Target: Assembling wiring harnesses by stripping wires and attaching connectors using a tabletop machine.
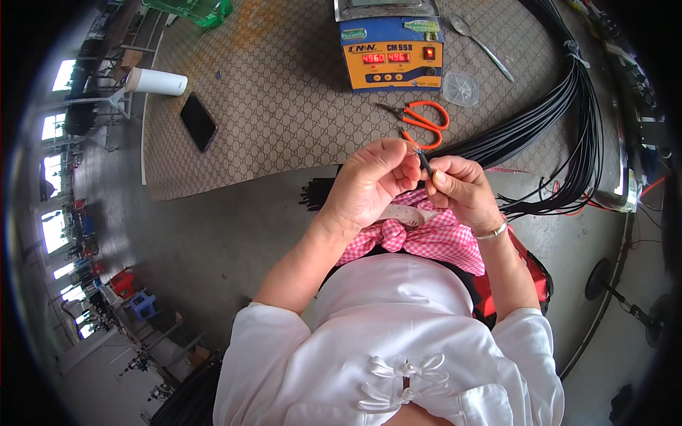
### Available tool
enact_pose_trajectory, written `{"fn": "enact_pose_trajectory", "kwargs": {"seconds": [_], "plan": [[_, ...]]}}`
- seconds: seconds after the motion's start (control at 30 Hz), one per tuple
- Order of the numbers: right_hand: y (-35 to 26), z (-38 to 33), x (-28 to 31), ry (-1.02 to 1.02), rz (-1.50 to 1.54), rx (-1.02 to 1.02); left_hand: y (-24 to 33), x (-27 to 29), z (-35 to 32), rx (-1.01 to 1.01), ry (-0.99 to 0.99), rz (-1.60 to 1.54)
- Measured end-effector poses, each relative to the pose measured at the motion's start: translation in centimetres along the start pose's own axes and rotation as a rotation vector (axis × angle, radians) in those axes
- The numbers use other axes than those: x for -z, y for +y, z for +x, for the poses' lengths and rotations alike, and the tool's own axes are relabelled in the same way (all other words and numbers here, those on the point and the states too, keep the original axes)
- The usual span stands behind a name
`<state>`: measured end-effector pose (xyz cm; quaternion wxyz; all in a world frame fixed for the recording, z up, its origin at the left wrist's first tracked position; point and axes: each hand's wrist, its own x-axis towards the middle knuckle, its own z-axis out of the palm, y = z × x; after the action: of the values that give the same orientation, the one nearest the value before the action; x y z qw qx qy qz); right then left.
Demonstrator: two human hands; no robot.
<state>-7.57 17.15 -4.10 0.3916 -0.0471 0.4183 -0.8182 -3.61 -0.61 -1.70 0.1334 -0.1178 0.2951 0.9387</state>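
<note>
Just off the table's front edge, both my hands are raised together around the end of a black cable. The fingers of my right hand are closed on its dark sheath. Thumb and fingertips of my left hand pinch at the cable's upper end, where thin wires seem to stick out; the fingers partly hide them. Right behind the hands lie orange-handled scissors, their blades pointing left. A thick bundle of black cables runs over the table to the right, and some of its ends hang past the edge.
A blue and yellow heating unit with red displays stands at the back. Beside it are a clear plastic lid and a metal spoon. A phone and a white cup lie left. A black fan stands right.
</note>
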Motion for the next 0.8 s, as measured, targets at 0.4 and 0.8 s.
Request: {"fn": "enact_pose_trajectory", "kwargs": {"seconds": [0.4, 0.8], "plan": [[-0.2, 0.1, -0.3, 0.024, -0.051, -0.028, 1.6, 0.0, -0.2, 0.085, 0.041, 0.097], [-0.7, 0.0, -0.7, 0.012, -0.176, -0.08, 2.8, 0.5, -0.3, 0.172, 0.052, 0.121]]}}
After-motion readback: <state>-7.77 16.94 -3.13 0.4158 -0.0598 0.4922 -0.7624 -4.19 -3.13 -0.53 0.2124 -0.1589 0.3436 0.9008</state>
